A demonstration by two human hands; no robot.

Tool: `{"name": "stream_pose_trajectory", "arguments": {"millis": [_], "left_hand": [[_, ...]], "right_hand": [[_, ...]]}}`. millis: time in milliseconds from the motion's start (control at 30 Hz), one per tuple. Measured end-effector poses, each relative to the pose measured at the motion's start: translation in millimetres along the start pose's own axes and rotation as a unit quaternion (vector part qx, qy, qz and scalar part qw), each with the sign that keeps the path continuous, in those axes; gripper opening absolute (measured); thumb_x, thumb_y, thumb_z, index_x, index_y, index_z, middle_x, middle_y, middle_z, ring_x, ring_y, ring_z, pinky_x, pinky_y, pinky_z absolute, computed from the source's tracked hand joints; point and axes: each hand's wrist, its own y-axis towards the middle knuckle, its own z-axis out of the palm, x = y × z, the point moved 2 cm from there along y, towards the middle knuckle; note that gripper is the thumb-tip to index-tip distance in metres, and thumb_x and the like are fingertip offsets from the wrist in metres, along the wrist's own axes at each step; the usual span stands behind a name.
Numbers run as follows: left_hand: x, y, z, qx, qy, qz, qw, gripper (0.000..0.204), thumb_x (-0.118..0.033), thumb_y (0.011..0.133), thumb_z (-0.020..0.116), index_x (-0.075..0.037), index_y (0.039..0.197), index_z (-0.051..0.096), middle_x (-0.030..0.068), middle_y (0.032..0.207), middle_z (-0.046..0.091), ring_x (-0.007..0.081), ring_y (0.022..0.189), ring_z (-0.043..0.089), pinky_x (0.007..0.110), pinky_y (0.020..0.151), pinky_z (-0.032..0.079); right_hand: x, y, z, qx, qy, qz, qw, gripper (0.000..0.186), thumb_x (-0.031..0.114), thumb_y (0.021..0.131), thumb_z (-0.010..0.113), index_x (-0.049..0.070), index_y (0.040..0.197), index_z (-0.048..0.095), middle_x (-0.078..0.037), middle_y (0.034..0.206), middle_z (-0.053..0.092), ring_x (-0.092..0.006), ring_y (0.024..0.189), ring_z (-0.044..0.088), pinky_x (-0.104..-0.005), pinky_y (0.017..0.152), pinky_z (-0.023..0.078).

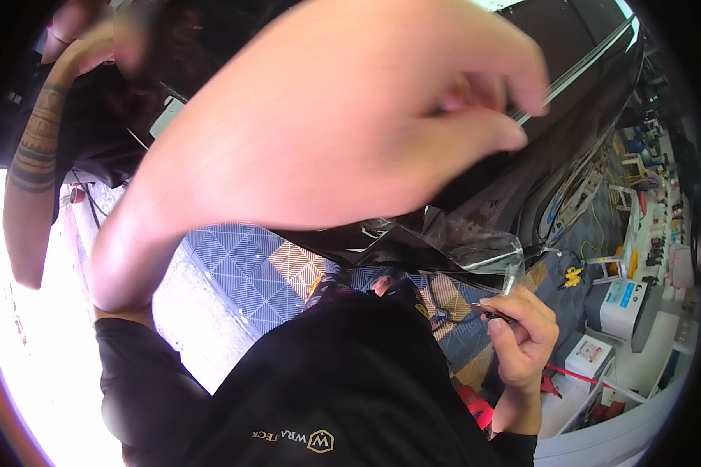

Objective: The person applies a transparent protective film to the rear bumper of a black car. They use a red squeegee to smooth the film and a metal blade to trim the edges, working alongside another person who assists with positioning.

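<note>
Near one black panel (572,82), right hand (524,338) pinches one tool (494,314), left hand's (424,109) grip unclear.

Floor: blue and tan tiles (234,261), bordered at left by pale ground (202,311). Right: a small yellow object (573,276), a grey-and-white case (621,305), and, nearer the wearer, a white box (590,352) with a red cord (575,375) beside it. Far right: assorted small items (656,249), densely set.
</note>
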Motion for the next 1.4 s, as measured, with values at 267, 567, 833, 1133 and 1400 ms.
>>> {"name": "stream_pose_trajectory", "arguments": {"millis": [267, 567, 833, 1133, 1400], "left_hand": [[-50, -122, 8, -0.205, 0.089, -0.171, 0.96, 0.016, -0.014, 0.091, 0.081, -0.002, 0.101, 0.083, 0.0138, 0.096, 0.076, 0.0246, 0.087, 0.074, 0.033, 0.075, 0.058], [-88, -114, 111, -0.097, -0.208, -0.227, 0.946, 0.078, -0.053, 0.098, 0.079, 0.013, 0.137, 0.067, 0.0267, 0.129, 0.07, 0.0373, 0.114, 0.073, 0.044, 0.098, 0.059], [-48, -129, 87, -0.187, -0.336, -0.11, 0.917, 0.071, -0.05, 0.119, 0.041, 0.014, 0.124, 0.072, 0.034, 0.125, 0.071, 0.04, 0.109, 0.076, 0.045, 0.097, 0.062], [-8, -152, -5, -0.001, -0.273, -0.141, 0.952, 0.07, -0.058, 0.115, 0.047, 0.003, 0.125, 0.079, 0.014, 0.087, 0.07, 0.0177, 0.068, 0.066, 0.031, 0.061, 0.05], [-4, -162, -6, -0.077, -0.2, 0.042, 0.976, 0.077, -0.07, 0.112, 0.042, -0.006, 0.125, 0.084, 0.0039, 0.101, 0.057, 0.0198, 0.087, 0.049, 0.033, 0.078, 0.041]], "right_hand": [[-9, 0, -21, 0.042, 0.108, 0.032, 0.993, 0.018, 0.006, 0.092, 0.076, -0.007, 0.103, 0.079, -0.011, 0.077, 0.073, -0.0144, 0.068, 0.063, -0.0258, 0.061, 0.045], [28, 33, -3, 0.197, 0.166, -0.137, 0.956, 0.058, -0.015, 0.086, 0.074, -0.009, 0.143, 0.068, -0.014, 0.106, 0.064, -0.0188, 0.077, 0.062, -0.0272, 0.067, 0.053], [55, 64, 26, 0.044, 0.034, -0.203, 0.978, 0.043, 0.001, 0.087, 0.086, -0.003, 0.127, 0.071, -0.017, 0.102, 0.078, -0.0306, 0.085, 0.076, -0.0364, 0.076, 0.062], [93, 51, 97, 0.004, -0.074, -0.145, 0.987, 0.025, 0.009, 0.089, 0.088, 0.001, 0.111, 0.08, -0.012, 0.096, 0.075, -0.0244, 0.075, 0.072, -0.0318, 0.062, 0.055], [108, 52, 174, 0.061, 0.197, -0.084, 0.975, 0.053, 0.007, 0.094, 0.087, -0.005, 0.133, 0.053, -0.023, 0.121, 0.07, -0.0366, 0.104, 0.075, -0.0407, 0.092, 0.06]]}}
